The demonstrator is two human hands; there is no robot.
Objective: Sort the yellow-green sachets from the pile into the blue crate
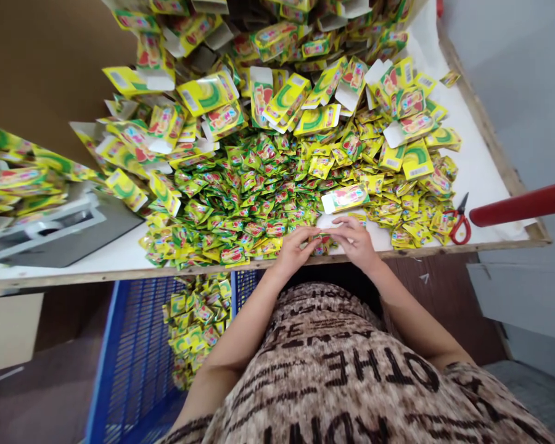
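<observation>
Both hands at table edge (50,274): left hand (295,250) and right hand (357,242) pinched shut on one sachet (322,245). Some packed boxes in blue crate (120,345); big sachet heap (259,197), flat cartons (282,98) left.

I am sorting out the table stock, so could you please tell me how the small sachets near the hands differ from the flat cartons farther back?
The sachets are smaller, crinkled and densely heaped; the flat cartons are larger, smooth, with white flaps, loosely scattered. Both are yellow-green printed.
</observation>
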